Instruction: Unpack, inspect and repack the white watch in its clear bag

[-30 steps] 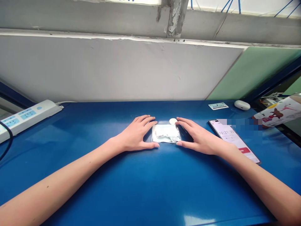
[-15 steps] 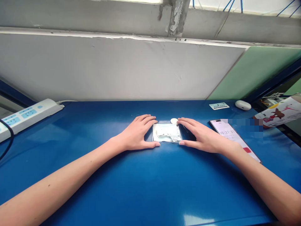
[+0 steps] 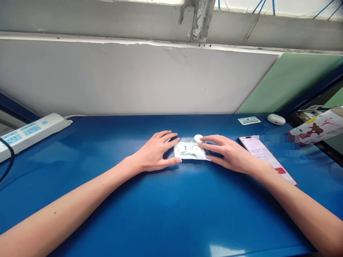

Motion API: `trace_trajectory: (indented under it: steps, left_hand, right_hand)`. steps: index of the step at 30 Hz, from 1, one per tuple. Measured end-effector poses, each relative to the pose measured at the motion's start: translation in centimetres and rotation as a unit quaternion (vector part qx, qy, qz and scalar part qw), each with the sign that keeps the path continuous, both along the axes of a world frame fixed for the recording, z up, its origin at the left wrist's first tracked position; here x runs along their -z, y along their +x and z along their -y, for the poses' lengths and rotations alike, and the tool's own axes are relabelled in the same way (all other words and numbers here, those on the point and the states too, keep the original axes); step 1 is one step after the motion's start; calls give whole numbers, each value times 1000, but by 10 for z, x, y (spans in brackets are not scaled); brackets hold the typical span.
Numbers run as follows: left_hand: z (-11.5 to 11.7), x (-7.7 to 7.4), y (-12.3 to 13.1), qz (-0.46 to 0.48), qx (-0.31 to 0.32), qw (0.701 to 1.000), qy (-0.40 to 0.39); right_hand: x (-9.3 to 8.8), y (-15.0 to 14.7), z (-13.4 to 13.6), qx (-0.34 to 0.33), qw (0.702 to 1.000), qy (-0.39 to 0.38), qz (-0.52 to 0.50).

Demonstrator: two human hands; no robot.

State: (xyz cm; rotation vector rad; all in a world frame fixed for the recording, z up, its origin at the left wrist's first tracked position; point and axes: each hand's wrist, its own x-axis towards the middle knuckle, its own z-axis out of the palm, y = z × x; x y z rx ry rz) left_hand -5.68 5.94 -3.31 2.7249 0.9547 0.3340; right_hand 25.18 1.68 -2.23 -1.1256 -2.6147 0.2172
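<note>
A small clear plastic packet (image 3: 189, 151) with white and silvery contents lies in front of me, between both hands. What is inside is too small to name. My left hand (image 3: 158, 151) is open at its left side, fingers spread, with the fingertips and thumb by the packet's left corners. On the other side, my right hand (image 3: 229, 153) has its fingers over the top right corner and its thumb partly hidden under the right edge, pinching the packet there. A round white disc (image 3: 198, 138) sits just behind the packet, near the right fingertips.
On the blue table (image 3: 160, 214), a phone (image 3: 268, 157) showing a timer lies beside my right forearm. Farther back are a card (image 3: 249, 120) and a white earbud case (image 3: 276, 119). A printed box or bag (image 3: 318, 125) stands at right, a power strip (image 3: 34, 132) at left.
My right thumb has slipped beneath the packet's right edge and the fingers have shifted onto its corner. The packet's right side has lifted or tilted slightly. The left hand has barely moved.
</note>
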Motion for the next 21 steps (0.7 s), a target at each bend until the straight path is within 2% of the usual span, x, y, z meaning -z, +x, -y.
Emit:
trace_trajectory:
  steps: [3,5,12,16,21]
  left_hand:
    - [1,0,1,2,6,1000,-5]
    - [2,-1,2,5,5,1000,-4]
    - [6,-2,2,45,-16,999,-10]
    - [7,-1,0,82,2,997,-3]
    - [7,-1,0,87,13,996,-4]
  right_hand:
    - [-1,-2,0,-10,999,40,-32]
    - [-1,-3,1,5,997,36,-70]
    - [1,-10,3,60,979,-48,-189]
    - [6,-13,2,75,967,-121,-212]
    - [12,-13,1,116,960,-135,-215]
